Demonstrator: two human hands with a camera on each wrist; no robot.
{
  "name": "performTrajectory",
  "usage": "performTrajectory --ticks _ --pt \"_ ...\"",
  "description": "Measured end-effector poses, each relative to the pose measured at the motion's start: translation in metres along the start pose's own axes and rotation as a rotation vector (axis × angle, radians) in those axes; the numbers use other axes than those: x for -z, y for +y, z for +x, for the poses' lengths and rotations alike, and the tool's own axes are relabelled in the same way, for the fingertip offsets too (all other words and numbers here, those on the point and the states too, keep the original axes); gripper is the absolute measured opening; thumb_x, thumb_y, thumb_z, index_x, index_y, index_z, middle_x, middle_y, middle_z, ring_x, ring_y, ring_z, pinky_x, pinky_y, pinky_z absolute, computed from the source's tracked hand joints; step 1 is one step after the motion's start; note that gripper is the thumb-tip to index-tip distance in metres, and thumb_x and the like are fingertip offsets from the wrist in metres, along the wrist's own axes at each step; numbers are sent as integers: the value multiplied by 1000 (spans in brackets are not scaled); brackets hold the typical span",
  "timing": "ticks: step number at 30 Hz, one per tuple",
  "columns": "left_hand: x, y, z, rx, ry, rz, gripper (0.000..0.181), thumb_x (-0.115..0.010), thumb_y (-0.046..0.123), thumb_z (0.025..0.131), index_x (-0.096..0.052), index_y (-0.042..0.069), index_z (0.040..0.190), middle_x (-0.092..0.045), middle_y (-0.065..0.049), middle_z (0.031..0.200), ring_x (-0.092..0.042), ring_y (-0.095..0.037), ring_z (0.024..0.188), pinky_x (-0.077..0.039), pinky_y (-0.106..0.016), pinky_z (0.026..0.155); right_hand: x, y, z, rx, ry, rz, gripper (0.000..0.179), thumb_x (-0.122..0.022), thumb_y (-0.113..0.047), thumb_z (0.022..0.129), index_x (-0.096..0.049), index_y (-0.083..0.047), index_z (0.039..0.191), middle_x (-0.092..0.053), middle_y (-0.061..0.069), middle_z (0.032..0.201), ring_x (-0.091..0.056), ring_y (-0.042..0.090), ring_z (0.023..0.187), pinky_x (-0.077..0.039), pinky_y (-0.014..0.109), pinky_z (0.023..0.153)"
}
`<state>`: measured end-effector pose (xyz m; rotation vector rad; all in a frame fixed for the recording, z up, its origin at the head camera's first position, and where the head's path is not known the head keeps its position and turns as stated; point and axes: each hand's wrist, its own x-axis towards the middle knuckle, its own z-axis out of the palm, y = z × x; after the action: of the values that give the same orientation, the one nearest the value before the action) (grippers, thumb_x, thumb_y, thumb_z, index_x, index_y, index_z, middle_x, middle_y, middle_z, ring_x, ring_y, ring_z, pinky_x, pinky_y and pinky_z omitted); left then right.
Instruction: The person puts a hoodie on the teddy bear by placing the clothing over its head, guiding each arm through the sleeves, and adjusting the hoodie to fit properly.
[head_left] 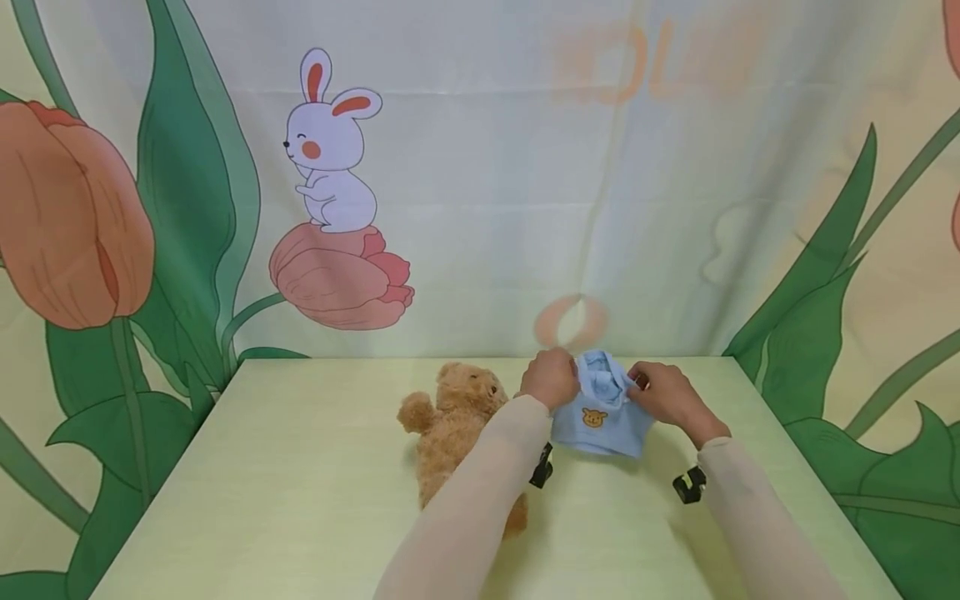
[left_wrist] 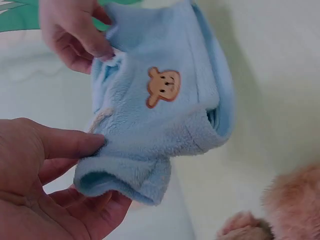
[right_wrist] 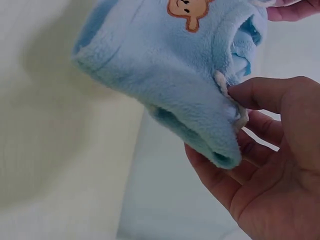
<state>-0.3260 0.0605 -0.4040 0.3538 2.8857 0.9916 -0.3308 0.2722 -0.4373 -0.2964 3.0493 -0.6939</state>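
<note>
A small light-blue fleece hoodie (head_left: 600, 429) with a bear-face patch hangs between both hands, above the far right part of the table. My left hand (head_left: 551, 379) pinches it at one shoulder, and in the left wrist view the thumb lies on the cloth by a short sleeve (left_wrist: 125, 175). At the opposite shoulder my right hand (head_left: 667, 393) pinches the fabric, close to a white drawstring (right_wrist: 230, 100) seen in the right wrist view. To the left of the hoodie a brown teddy bear (head_left: 450, 433) lies on its back, partly hidden behind my left forearm.
The pale green table (head_left: 300, 483) ends at a hanging cloth backdrop (head_left: 465, 167) printed with tulips and a white rabbit. Black wrist cameras (head_left: 688, 485) are worn under both wrists.
</note>
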Motion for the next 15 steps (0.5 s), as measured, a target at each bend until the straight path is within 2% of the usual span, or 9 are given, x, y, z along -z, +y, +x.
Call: performTrajectory --ticks 3,6,10,15 --pt "10 3 -1 -23 4 -22 20 -59 5 91 -65 13 73 -61 0 71 -51 -15 59 -40 -27 52 5 -5 -2 11 58 12 21 -60 -17 93 -65 -2 107 -66 12 93 -60 21 78 -48 31 64" --pt "22 7 -4 -42 16 -13 13 -60 3 89 -71 11 88 -69 -3 87 -58 -17 69 -45 -28 59 9 -7 -2 22 118 17 20 -60 -17 94 -66 -3 107 -67 12 94 -60 22 79 -48 32 65" --pt "36 12 -9 -71 17 -7 17 -58 2 89 -71 9 97 -68 -4 88 -55 -17 68 -44 -27 58 14 -13 -2 21 163 31 22 -58 -19 95 -65 -4 110 -67 12 97 -60 24 83 -49 33 68" --pt "51 12 -11 -142 36 24 21 -55 2 90 -71 10 102 -66 -3 87 -55 -17 69 -42 -26 59 21 -23 -2 56 233 58 23 -57 -19 95 -65 -4 110 -68 12 99 -62 25 85 -51 37 72"
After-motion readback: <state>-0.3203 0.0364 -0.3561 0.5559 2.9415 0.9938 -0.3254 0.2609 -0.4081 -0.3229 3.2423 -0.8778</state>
